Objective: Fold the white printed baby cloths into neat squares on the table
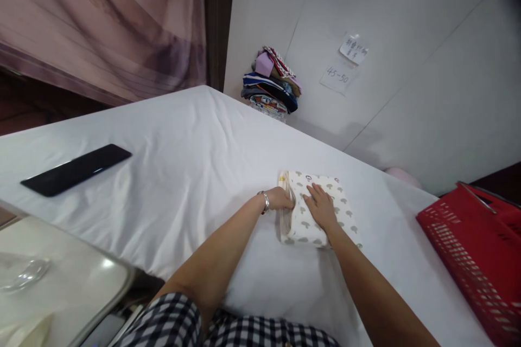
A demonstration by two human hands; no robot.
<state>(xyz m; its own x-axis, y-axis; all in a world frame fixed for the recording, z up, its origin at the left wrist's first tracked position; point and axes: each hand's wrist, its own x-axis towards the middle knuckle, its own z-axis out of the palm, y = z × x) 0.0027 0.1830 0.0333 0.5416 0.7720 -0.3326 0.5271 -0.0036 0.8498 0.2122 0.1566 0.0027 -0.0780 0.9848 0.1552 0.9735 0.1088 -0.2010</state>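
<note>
A folded white cloth (pixel 321 214) with a grey-green mushroom-like print lies on the white-covered table, its layered edges facing left. At that left side is my left hand (pixel 281 198), closed, with its fingertips tucked into the layers and partly hidden. A silvery bracelet is on this wrist. My right hand (pixel 321 207) rests flat on top of the cloth, fingers spread, pressing on the printed face. Whether the cloth is a garment or a sheet I cannot tell.
A red plastic basket (pixel 468 249) stands at the right edge. Against the wall is a stack of folded clothes (pixel 271 84). A black flat panel (pixel 77 169) lies on the left of the white tablecloth (pixel 183 146). A pale surface (pixel 81 260) sits at lower left.
</note>
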